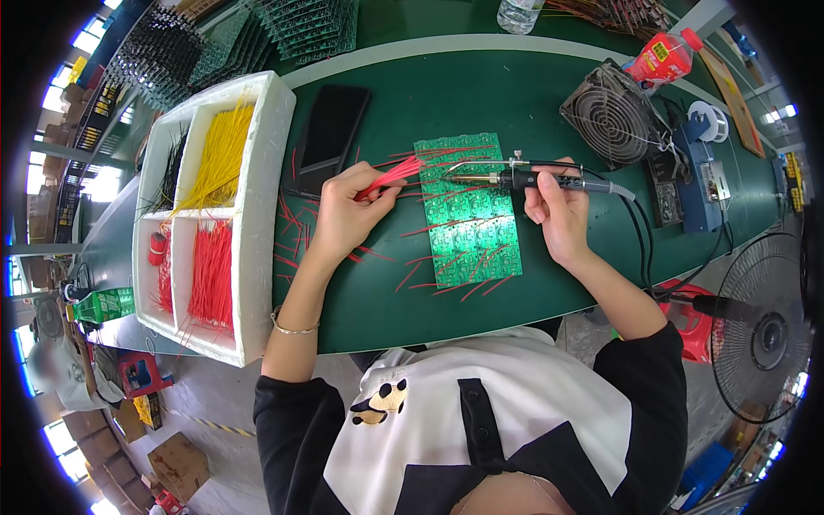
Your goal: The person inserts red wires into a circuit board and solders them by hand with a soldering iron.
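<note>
A green circuit board panel (pixel 472 232) lies on the dark green bench, with red wires sticking out from several places along it. My left hand (pixel 354 206) pinches a bundle of red wires (pixel 396 174) at the panel's left edge. My right hand (pixel 560 206) grips a soldering iron (pixel 524 178) with a thin metal feed tube fixed along it. Its tip points left, over the upper part of the panel and close to the wire ends; whether it touches the board I cannot tell. Loose red wires (pixel 296 236) are scattered left of my left hand.
A white foam box (pixel 266 172) with yellow, black and red wires in its compartments stands at left. Behind my left hand lies a black phone (pixel 330 129). A fan unit (pixel 605 116), a red-labelled bottle (pixel 665 58) and a blue solder-feed stand (pixel 699 172) sit at right. Stacked boards (pixel 309 26) are behind.
</note>
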Motion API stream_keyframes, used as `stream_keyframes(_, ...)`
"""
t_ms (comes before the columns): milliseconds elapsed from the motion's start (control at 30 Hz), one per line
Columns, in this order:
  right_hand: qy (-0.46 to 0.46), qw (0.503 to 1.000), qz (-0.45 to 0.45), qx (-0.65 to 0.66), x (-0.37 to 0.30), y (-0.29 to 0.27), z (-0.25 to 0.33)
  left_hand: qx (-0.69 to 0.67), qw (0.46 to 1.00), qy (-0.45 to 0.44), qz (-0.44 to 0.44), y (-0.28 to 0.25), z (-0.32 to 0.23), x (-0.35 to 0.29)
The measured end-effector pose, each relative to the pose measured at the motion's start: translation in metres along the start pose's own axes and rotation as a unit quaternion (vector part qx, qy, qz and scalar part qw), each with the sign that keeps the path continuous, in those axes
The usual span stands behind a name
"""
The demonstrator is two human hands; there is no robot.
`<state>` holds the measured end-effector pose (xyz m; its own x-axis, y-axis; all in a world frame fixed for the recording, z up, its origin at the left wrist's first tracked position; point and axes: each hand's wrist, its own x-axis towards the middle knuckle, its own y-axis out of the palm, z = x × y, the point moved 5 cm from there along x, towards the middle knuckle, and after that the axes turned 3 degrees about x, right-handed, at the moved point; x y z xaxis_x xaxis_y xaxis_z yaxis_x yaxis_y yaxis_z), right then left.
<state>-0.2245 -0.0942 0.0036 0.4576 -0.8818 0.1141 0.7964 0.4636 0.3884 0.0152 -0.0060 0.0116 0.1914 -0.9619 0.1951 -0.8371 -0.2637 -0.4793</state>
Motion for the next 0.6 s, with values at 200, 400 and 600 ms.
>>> stream_keyframes(200, 0.006, 1.0, 0.0, 0.002, 0.0002, -0.0004, -0.0013, 0.015, 1.0, 0.011, -0.008, 0.0005, -0.0011, 0.0007)
stream_keyframes(400, 0.009, 1.0, 0.005, 0.002, -0.0001, -0.0005, -0.0031, 0.011, 1.0, 0.013, -0.009, 0.0005, -0.001, 0.0004)
stream_keyframes(600, 0.001, 1.0, 0.008, -0.004, 0.0003, -0.0004, -0.0023, 0.005, 1.0, 0.005, 0.0, 0.0005, 0.0006, 0.0002)
